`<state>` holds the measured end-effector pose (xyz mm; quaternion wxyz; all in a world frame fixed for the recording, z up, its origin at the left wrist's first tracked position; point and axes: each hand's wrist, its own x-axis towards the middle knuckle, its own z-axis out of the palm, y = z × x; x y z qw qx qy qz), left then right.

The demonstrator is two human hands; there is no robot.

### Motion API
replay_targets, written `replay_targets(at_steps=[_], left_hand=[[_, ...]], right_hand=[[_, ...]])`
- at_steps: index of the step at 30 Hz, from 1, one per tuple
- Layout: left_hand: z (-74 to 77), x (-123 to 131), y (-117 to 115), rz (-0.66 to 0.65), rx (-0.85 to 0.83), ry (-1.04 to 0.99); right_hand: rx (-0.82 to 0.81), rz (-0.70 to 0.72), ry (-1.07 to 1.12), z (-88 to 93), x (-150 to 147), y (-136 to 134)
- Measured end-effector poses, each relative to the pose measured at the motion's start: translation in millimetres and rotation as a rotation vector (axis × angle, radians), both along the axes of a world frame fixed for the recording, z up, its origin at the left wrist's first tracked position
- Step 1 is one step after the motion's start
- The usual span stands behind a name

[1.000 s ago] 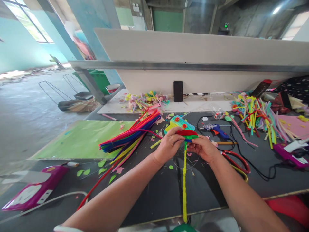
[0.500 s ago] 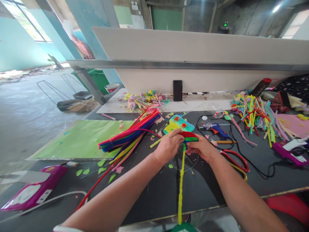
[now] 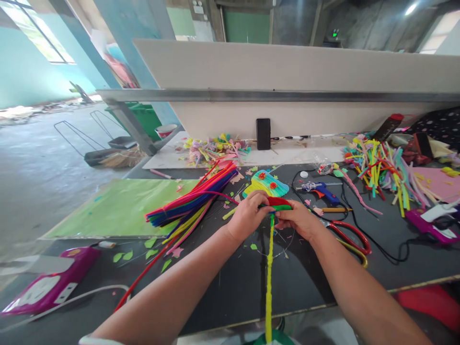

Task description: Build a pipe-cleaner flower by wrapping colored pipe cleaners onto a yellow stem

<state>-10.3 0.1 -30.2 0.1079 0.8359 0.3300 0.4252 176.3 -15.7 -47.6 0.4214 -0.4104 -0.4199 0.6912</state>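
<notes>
Both my hands meet over the dark table (image 3: 230,282) around a small pipe-cleaner piece (image 3: 278,204) with a red top and a green band. My left hand (image 3: 247,215) pinches its left side with closed fingers. My right hand (image 3: 298,219) grips its right side. A long yellow pipe cleaner (image 3: 269,278) hangs from the piece toward me, down to the table's front edge. A woven turquoise and yellow pipe-cleaner craft (image 3: 266,184) lies just beyond my hands.
A bundle of coloured pipe cleaners (image 3: 190,203) lies left of my hands on a green sheet (image 3: 118,208). A blue glue gun (image 3: 319,190), red scissors (image 3: 350,235) and black cords sit to the right. A black phone (image 3: 263,134) leans on the white board.
The piece and both hands have shifted slightly left and toward me. The yellow pipe cleaner's lower end has swung a little to the left.
</notes>
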Motion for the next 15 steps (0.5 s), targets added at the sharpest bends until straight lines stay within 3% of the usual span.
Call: replay_targets(at_steps=[6,11,15], left_hand=[[3.3,0.2,5.1,-0.159,-0.159,-0.147],[2.3,4.2,4.1,-0.288,-0.687,-0.529],[4.2,6.9,2.5,-0.212,-0.871,-0.588]], right_hand=[[-0.004,-0.049,0.083,1.1,8.3,3.9],[-0.01,-0.088,0.112,4.8,13.9,4.5],[0.001,-0.082,0.089,7.4,11.6,2.5]])
